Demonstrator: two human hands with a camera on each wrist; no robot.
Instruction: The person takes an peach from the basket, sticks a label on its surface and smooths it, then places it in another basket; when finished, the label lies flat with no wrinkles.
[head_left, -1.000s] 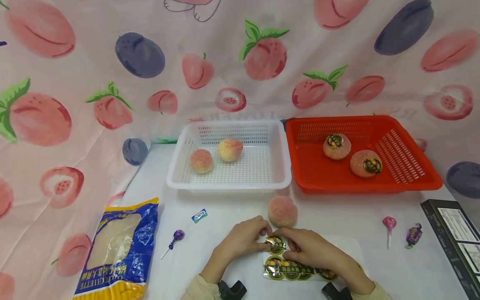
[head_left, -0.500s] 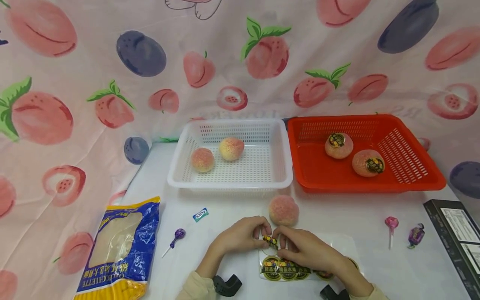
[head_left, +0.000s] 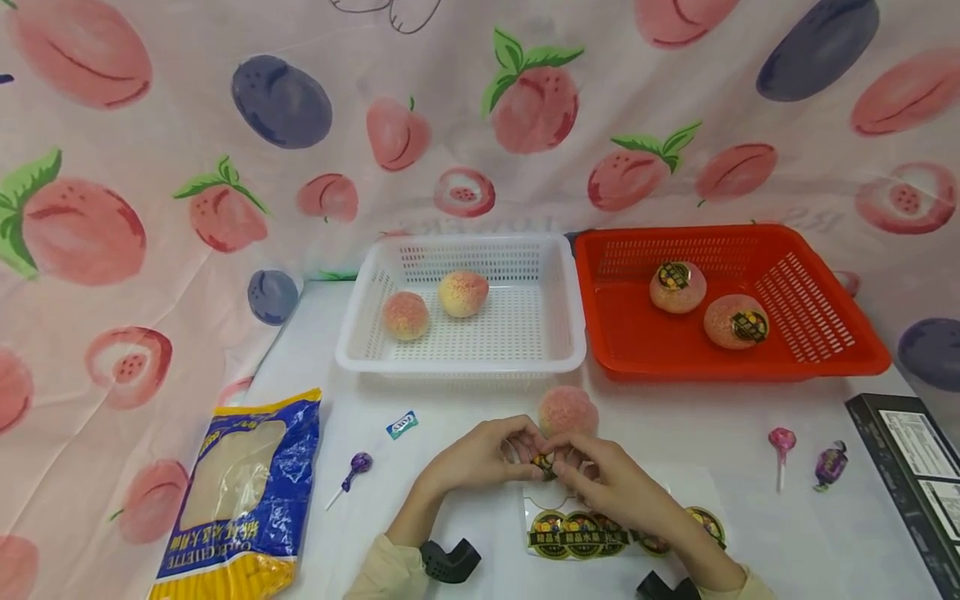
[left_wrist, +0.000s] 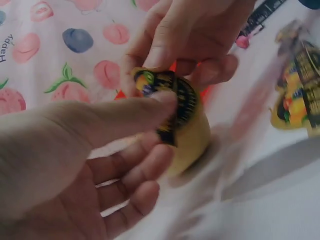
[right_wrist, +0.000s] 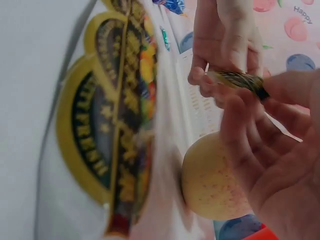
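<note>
A round black-and-gold fruit sticker (head_left: 544, 467) is off its sheet, with both hands at its edges. My left hand (head_left: 483, 454) pinches one side between thumb and fingers; my right hand (head_left: 618, 483) pinches the other. In the left wrist view the sticker (left_wrist: 160, 87) looks bent, partly covered by the left thumb. Just behind the hands a pink peach (head_left: 567, 410) sits on the table; its yellowish side (right_wrist: 210, 175) faces the right wrist view. Below the hands lies the clear sticker sheet (head_left: 581, 535), with several stickers on it, partly under the right forearm.
A white basket (head_left: 457, 367) with two plain peaches stands behind, beside a red basket (head_left: 720, 367) with two stickered peaches. Left are a blue-yellow bag (head_left: 240, 500), a purple lollipop (head_left: 360, 463) and a small wrapped candy (head_left: 402, 425). Right are a pink lollipop (head_left: 782, 440), purple candy (head_left: 831, 465) and black box (head_left: 900, 475).
The sticker has come up from the sheet and is now between the fingers of both hands. Both hands have risen slightly toward the peach.
</note>
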